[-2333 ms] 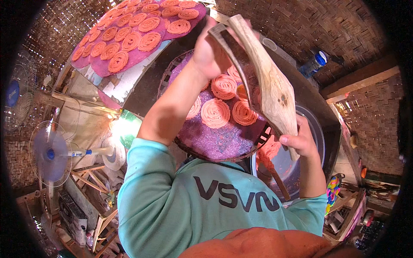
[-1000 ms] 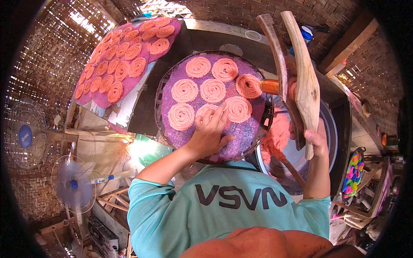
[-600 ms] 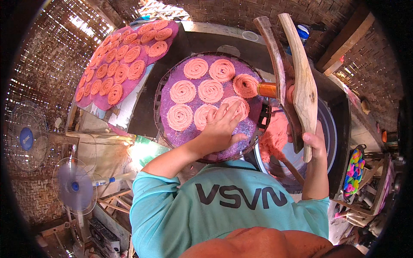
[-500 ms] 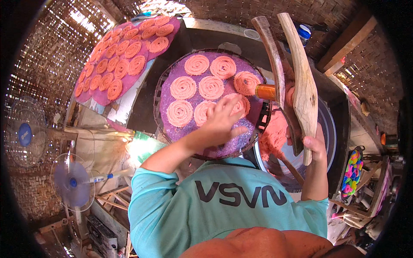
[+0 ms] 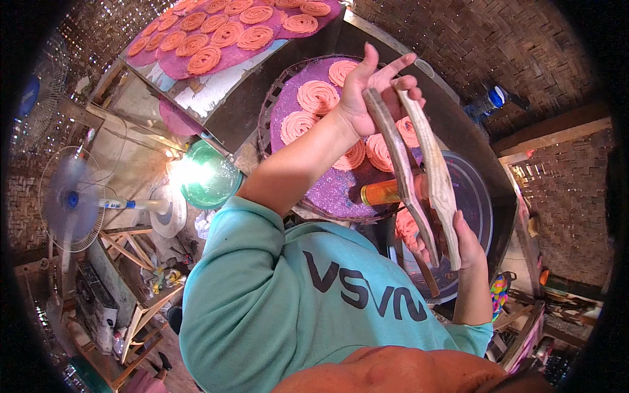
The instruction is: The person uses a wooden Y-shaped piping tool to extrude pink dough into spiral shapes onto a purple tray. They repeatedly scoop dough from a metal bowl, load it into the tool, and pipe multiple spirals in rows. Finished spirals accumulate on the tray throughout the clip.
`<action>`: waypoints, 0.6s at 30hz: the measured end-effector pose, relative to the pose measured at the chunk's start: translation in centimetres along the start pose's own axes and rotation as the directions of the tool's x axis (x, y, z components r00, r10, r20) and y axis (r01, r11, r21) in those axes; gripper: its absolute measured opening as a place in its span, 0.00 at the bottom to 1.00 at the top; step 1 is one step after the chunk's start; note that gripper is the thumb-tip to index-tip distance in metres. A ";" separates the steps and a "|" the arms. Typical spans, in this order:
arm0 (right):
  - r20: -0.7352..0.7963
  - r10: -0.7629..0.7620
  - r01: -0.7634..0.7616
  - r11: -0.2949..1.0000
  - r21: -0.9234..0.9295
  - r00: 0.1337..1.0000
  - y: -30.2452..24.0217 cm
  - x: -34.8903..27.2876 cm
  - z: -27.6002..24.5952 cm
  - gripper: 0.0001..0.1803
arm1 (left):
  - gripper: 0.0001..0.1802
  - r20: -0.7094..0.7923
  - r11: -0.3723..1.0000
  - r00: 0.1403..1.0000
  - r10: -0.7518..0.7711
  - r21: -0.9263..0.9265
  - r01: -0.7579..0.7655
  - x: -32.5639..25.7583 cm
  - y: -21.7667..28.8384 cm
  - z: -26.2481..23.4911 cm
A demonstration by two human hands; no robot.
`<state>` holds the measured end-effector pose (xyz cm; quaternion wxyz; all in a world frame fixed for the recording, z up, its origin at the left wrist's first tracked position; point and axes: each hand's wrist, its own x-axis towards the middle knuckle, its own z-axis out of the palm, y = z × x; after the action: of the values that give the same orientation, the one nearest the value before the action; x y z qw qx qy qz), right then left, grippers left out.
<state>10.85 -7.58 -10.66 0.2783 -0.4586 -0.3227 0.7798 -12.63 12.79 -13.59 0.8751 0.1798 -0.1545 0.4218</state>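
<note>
My right hand (image 5: 469, 239) grips the near ends of a wooden dough press with two long handles (image 5: 434, 154). An orange-brown cylinder (image 5: 381, 192) sticks out leftward from its middle, over the tray. At the far ends of the handles is my left hand (image 5: 367, 98), thumb and forefinger stretched apart. Its other fingers bend around the pale handle's tip; how firmly they touch is unclear. Beneath lies a round tray (image 5: 267, 108) with a purple sheet bearing several coiled pink-orange dough rounds (image 5: 318, 97), partly hidden by my arm and the press.
To the right of the tray, a basin (image 5: 483, 203) holds pink-orange dough (image 5: 407, 226) and a wooden stick (image 5: 427, 278). More coiled rounds (image 5: 226, 34) lie on purple sheets at the far left. A green bowl-like thing (image 5: 209, 177) and a fan (image 5: 72, 196) stand left. A blue-capped bottle (image 5: 488, 103) is far right.
My left hand has risen from the dough rounds to the far ends of the press handles. The press has shifted down and slightly left in view. The view itself has turned.
</note>
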 end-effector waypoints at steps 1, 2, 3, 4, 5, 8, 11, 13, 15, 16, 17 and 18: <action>-0.030 0.028 -0.029 0.999 -0.036 0.999 0.0 0.3 -0.2 0.40 | 0.43 -0.042 1.000 0.999 0.022 -0.004 -0.022 -0.4 -0.1 -0.3; -0.106 0.026 -0.036 0.994 -0.103 0.994 0.0 0.6 -0.1 0.38 | 0.42 -0.084 0.999 0.996 0.041 -0.008 -0.042 -0.8 -0.2 -0.6; -0.116 0.025 -0.043 0.988 -0.151 0.993 -0.2 1.0 -0.1 0.38 | 0.42 -0.065 0.997 0.995 0.073 -0.007 -0.074 -1.2 0.0 -1.1; -0.127 0.024 -0.049 0.979 -0.198 0.992 -0.3 1.4 0.0 0.38 | 0.42 -0.046 0.995 0.994 0.103 -0.007 -0.104 -1.5 0.2 -1.6; -0.139 0.021 -0.055 0.968 -0.245 0.990 -0.5 1.8 0.0 0.38 | 0.42 -0.027 0.991 0.991 0.133 -0.009 -0.133 -1.8 0.4 -2.0; -0.101 -0.019 -0.019 0.929 -0.369 0.995 -0.4 2.5 1.2 0.41 | 0.38 0.078 0.993 0.992 0.104 -0.068 -0.099 -2.8 1.0 -3.0; -0.096 -0.033 -0.013 0.898 -0.441 0.995 -0.3 1.8 1.9 0.44 | 0.37 0.113 0.986 0.986 0.121 -0.125 -0.107 -3.6 0.9 -2.9; -0.148 -0.056 -0.027 0.860 -0.509 0.987 -1.4 0.2 2.9 0.45 | 0.36 0.138 0.984 0.979 0.148 -0.123 -0.132 -3.7 0.3 -1.8; -0.114 -0.122 0.026 0.786 -0.617 0.986 -2.1 -0.2 1.7 0.44 | 0.36 0.171 0.981 0.967 0.189 -0.067 -0.180 -3.1 0.8 -0.3; -0.119 -0.129 0.032 0.797 -0.603 0.984 -2.3 -0.2 2.1 0.40 | 0.36 0.190 0.981 0.963 0.193 -0.066 -0.184 -2.7 1.4 0.5; -0.125 -0.137 0.038 0.807 -0.589 0.983 -2.5 -0.2 2.8 0.37 | 0.36 0.208 0.980 0.958 0.197 -0.065 -0.187 -2.7 1.9 1.0; -0.127 -0.134 0.035 0.812 -0.582 0.983 -2.3 -0.1 3.4 0.37 | 0.37 0.220 0.982 0.958 0.186 -0.055 -0.179 -3.0 2.4 1.3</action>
<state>8.13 -7.05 -7.56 0.1857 -0.5684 -0.5402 0.5921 -16.50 11.55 -13.29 0.8124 0.1960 -0.2755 0.4750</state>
